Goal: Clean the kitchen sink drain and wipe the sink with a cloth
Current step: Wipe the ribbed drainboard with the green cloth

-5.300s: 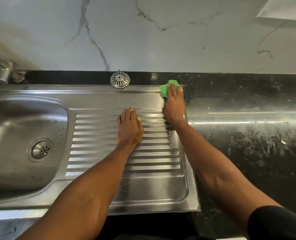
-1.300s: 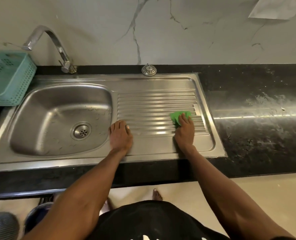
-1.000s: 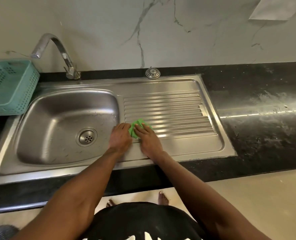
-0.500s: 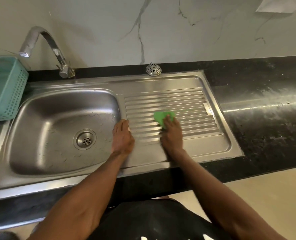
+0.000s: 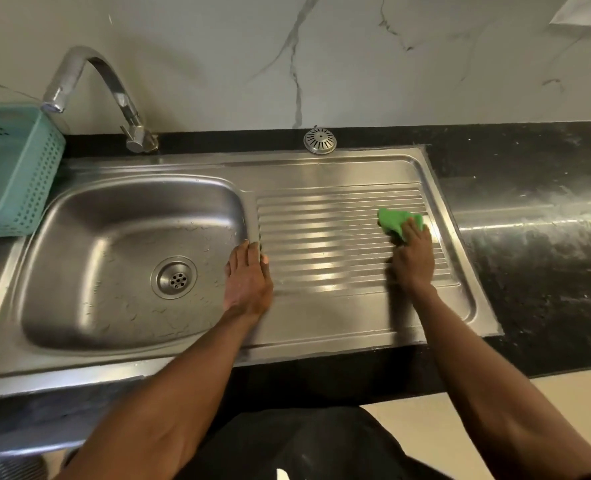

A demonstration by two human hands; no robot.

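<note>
**Green cloth under the right hand at the drainboard's far right**

Head view: The right hand lies palm down on the ribbed drainboard of the stainless sink, near the ribs' right end. The green cloth is under its fingers and bulges out beyond the fingertips toward the wall and a little to the left; the part nearer the wrist is hidden by the hand. The fingers look stretched forward over the cloth, pressing it flat to the metal. Whether the thumb curls under the cloth cannot be told.

The left hand rests flat, fingers straight and together, on the strip between the basin and the drainboard, its fingertips at the ribs' left end. It holds nothing and is well apart from the cloth, with most of the ribbed area lying between the two hands.

The drain sits in the basin floor, just left of the left hand, its strainer holes visible. A curved tap rises behind the basin. A teal perforated basket stands at the sink's left edge. A round metal strainer cap lies on the black worktop behind the drainboard, against the marbled wall.
</note>
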